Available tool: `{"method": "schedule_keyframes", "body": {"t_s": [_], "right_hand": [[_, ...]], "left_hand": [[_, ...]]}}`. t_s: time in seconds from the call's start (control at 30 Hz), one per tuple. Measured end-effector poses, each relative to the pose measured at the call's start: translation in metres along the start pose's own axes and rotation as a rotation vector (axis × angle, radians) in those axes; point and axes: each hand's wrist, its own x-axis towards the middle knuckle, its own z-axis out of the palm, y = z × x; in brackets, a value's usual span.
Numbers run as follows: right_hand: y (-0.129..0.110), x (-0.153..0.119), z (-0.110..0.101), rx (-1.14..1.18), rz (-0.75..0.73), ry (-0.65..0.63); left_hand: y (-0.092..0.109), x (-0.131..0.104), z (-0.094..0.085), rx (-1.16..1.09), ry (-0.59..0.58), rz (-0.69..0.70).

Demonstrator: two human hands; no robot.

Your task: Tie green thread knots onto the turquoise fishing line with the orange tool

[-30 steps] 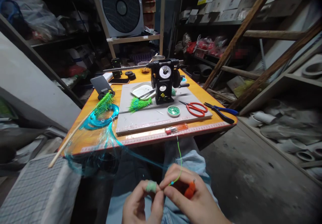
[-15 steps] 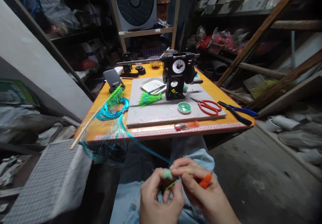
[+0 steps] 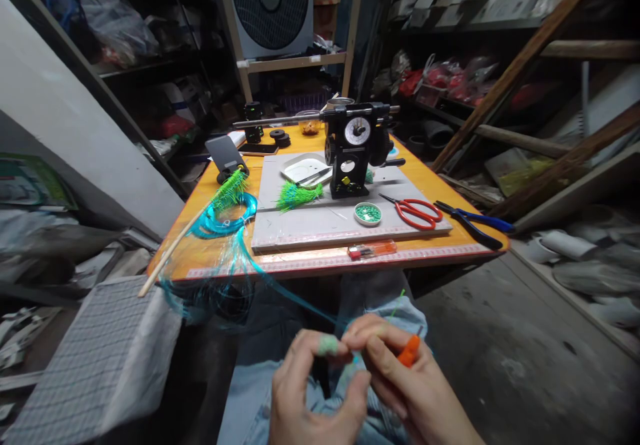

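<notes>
Low over my lap, my left hand (image 3: 313,388) has its thumb and index finger apart. A pale green wrap (image 3: 327,345) covers part of that index finger, whose tip is beside my right fingertips. My right hand (image 3: 400,365) is closed, with a small orange-handled tool (image 3: 410,350) tucked in it, a thin dark tip pointing up; its exact kind is unclear. Between the hands, right at my fingertips, shows a small blue bit (image 3: 356,358). A bright green strand (image 3: 397,304) sticks up behind my right hand. Thin blue strands (image 3: 295,302) run from the table to my hands.
On the orange table (image 3: 200,258) lie a coil of blue strand (image 3: 220,222), a green-bristled stick (image 3: 190,235), a green bristle bundle (image 3: 297,195), a dish of green beads (image 3: 367,214), red scissors (image 3: 419,212) and pliers (image 3: 473,222). A black winding machine (image 3: 350,158) stands behind.
My left thumb has come away from the index finger, opening the pinch. The short green strand between my fingertips no longer shows there. My right hand keeps the orange-handled tool.
</notes>
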Motion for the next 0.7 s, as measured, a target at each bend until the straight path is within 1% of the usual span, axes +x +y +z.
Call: {"method": "schedule_keyframes", "body": {"t_s": [0.07, 0.1, 0.17, 0.23, 0.27, 0.33, 0.4, 0.43, 0.5, 0.53, 0.6, 0.63, 0.7], "right_hand": [[0.000, 0.002, -0.002, -0.057, -0.004, -0.054], [0.001, 0.003, -0.003, -0.081, 0.004, -0.098], [0.002, 0.005, -0.002, -0.121, 0.024, -0.188], [0.000, 0.006, 0.001, -0.188, 0.020, -0.241], [-0.004, 0.008, 0.002, -0.245, -0.004, -0.258], [-0.018, 0.016, 0.000, -0.424, -0.092, -0.342], [-0.039, 0.033, -0.010, -0.688, -0.245, -0.394], [-0.052, 0.045, -0.018, -0.832, -0.336, -0.369], [-0.077, 0.075, -0.039, -1.227, -0.569, -0.093], [-0.089, 0.092, -0.050, -1.305, -0.595, -0.011], [-0.108, 0.124, -0.069, -1.413, -0.598, 0.072], [-0.115, 0.137, -0.076, -1.463, -0.586, 0.078], [-0.122, 0.157, -0.083, -1.553, -0.556, 0.059]], "left_hand": [[0.006, 0.010, -0.005, 0.013, 0.036, 0.021], [0.009, 0.015, -0.007, 0.000, 0.018, 0.014], [0.013, 0.024, -0.006, -0.086, -0.068, -0.012], [0.013, 0.031, -0.002, -0.209, -0.151, -0.038], [0.013, 0.034, 0.000, -0.272, -0.172, -0.054], [0.011, 0.038, 0.001, -0.383, -0.166, -0.094], [0.008, 0.041, 0.001, -0.432, -0.098, -0.146], [0.007, 0.041, -0.001, -0.429, -0.048, -0.176], [0.004, 0.042, -0.003, -0.383, 0.047, -0.258], [0.003, 0.042, -0.004, -0.354, 0.081, -0.307], [-0.001, 0.041, -0.005, -0.314, 0.118, -0.389], [-0.003, 0.041, -0.004, -0.304, 0.130, -0.409], [-0.008, 0.041, -0.002, -0.304, 0.149, -0.410]]}}
